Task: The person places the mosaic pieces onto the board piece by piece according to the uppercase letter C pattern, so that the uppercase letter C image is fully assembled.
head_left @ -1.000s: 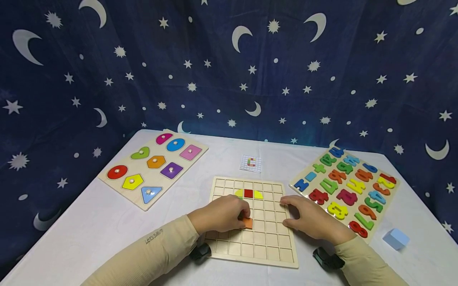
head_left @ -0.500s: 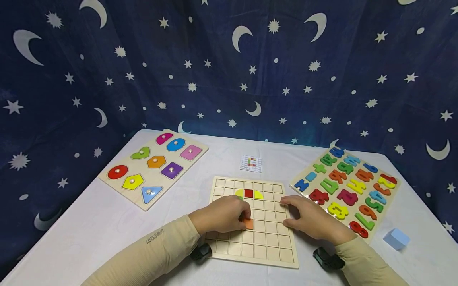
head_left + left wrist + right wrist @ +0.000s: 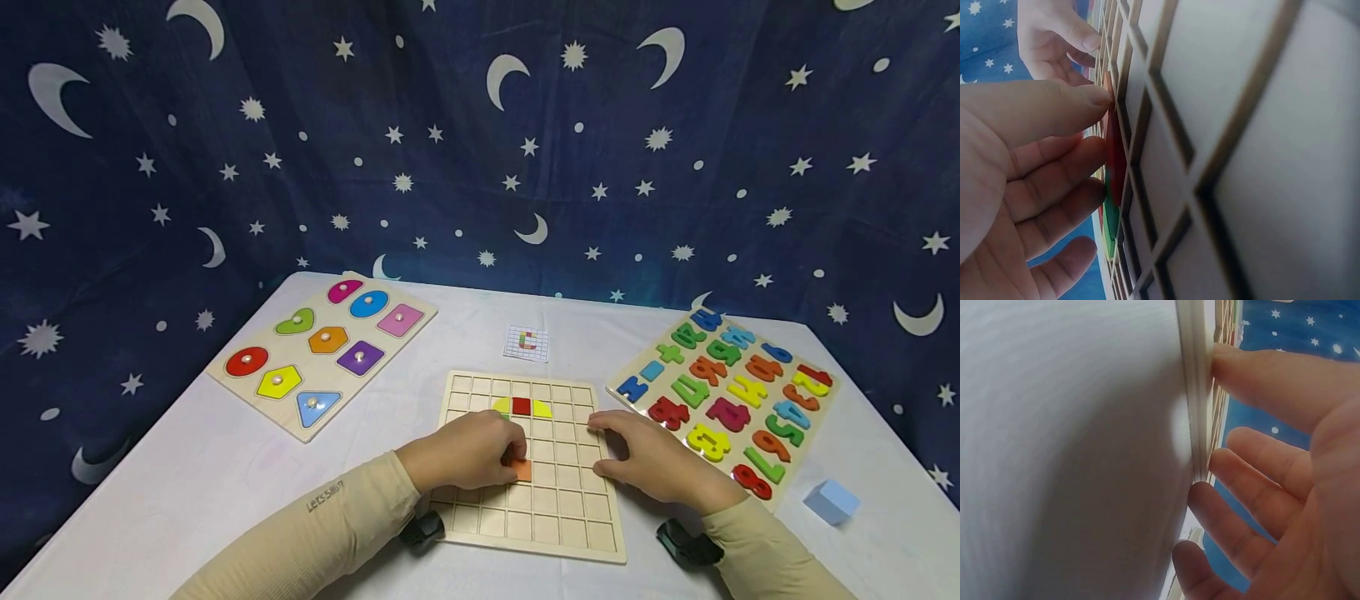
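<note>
In the head view my left hand [image 3: 468, 450] is over a wooden grid board [image 3: 570, 504], thumb and fingertips pinching a small orange square tile [image 3: 522, 471]. That tile lies in a cell near the board's middle. Farther up sit a red square tile [image 3: 521, 407] and, to its right, a yellow rounded tile [image 3: 542, 408]; another yellow one is on its left. The left wrist view shows a red tile [image 3: 1116, 159] and a green tile [image 3: 1110, 219] by the fingers, partly hidden in the head view. My right hand [image 3: 652, 458] rests at the board's right edge, fingers spread and relaxed.
Behind the board lies a pattern card [image 3: 526, 342]. A shape puzzle with knobs [image 3: 300, 367] is at the left, and a letter and number puzzle [image 3: 652, 390] at the right. A light-blue block [image 3: 831, 502] stands near the right table edge.
The orange tile has shifted slightly right and now lies flatter in its cell, the left hand moving with it. My right hand stays in place at the board's edge.
</note>
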Demonstrator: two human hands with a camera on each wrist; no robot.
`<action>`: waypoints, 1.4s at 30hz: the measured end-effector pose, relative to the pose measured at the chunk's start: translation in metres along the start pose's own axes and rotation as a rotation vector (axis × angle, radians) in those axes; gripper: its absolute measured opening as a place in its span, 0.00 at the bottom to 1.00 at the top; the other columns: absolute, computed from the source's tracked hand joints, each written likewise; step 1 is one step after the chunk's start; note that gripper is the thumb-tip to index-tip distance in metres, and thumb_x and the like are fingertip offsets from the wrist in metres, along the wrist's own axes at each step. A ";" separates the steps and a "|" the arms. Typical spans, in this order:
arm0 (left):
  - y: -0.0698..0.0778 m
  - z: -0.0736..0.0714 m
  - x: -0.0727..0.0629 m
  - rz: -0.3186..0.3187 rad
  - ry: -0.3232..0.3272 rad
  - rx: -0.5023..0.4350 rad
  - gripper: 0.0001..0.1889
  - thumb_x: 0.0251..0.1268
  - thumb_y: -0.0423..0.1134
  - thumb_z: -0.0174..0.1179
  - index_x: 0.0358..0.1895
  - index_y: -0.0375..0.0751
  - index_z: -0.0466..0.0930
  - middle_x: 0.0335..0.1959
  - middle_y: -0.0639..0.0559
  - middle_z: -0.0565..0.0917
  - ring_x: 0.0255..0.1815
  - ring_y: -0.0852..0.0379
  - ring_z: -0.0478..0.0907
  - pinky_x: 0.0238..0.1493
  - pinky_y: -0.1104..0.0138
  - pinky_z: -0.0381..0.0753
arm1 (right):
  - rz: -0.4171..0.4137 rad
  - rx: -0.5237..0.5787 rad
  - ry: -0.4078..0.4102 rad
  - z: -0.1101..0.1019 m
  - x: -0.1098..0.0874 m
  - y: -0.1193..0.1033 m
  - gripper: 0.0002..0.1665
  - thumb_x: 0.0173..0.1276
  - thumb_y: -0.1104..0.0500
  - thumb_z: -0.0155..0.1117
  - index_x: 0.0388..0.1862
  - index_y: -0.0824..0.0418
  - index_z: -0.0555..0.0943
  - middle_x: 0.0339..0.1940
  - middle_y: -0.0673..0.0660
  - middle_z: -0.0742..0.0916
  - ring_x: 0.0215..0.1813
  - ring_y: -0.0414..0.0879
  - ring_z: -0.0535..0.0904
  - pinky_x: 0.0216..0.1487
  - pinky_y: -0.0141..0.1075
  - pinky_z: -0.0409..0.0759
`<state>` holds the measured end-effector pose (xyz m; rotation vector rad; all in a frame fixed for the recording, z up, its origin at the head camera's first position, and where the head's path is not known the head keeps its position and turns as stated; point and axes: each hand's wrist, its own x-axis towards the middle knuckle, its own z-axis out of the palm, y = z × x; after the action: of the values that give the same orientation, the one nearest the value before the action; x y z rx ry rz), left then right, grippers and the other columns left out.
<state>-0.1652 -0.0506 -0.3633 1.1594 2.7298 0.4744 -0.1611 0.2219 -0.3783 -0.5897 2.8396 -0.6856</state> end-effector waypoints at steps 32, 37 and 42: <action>-0.008 -0.013 -0.008 -0.061 -0.010 -0.061 0.10 0.57 0.38 0.73 0.41 0.43 0.85 0.34 0.59 0.82 0.38 0.62 0.75 0.46 0.68 0.76 | -0.017 -0.008 0.009 -0.001 0.000 0.000 0.33 0.61 0.54 0.75 0.63 0.63 0.77 0.65 0.63 0.78 0.68 0.63 0.70 0.67 0.60 0.65; -0.015 -0.017 -0.014 -0.087 -0.005 -0.110 0.13 0.58 0.38 0.73 0.45 0.40 0.85 0.40 0.55 0.85 0.44 0.59 0.77 0.54 0.64 0.76 | -0.016 -0.008 0.009 -0.001 0.000 0.000 0.33 0.61 0.55 0.75 0.64 0.63 0.77 0.65 0.63 0.78 0.68 0.63 0.70 0.67 0.60 0.65; -0.022 -0.021 -0.023 -0.095 0.016 -0.153 0.13 0.57 0.34 0.71 0.46 0.38 0.85 0.42 0.53 0.85 0.46 0.56 0.78 0.56 0.61 0.76 | -0.014 -0.006 0.008 -0.001 0.000 0.000 0.33 0.61 0.55 0.75 0.63 0.63 0.77 0.65 0.63 0.78 0.68 0.63 0.70 0.67 0.60 0.65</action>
<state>-0.1697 -0.0866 -0.3506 0.9888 2.6920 0.6694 -0.1611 0.2220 -0.3772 -0.6090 2.8484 -0.6839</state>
